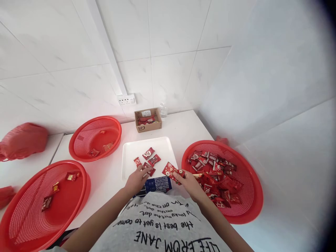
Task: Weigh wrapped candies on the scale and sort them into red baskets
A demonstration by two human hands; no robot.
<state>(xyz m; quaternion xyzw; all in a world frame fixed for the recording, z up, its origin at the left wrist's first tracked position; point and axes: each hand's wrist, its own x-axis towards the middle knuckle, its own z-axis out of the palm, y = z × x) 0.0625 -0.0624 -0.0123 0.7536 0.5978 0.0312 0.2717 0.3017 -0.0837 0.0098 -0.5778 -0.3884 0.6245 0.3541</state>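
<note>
My left hand rests at the near edge of a white tray, fingers pinched on a small red packet. My right hand is closed on a red packet held just right of the tray. Three more red packets lie on the tray: one, one and one. A blue-keyed scale or calculator shows under the tray's near edge.
A red basket on the right holds several red packets. Two red baskets on the left, one near and one far, hold a few packets. A small cardboard box stands by the tiled wall. Red bags lie far left.
</note>
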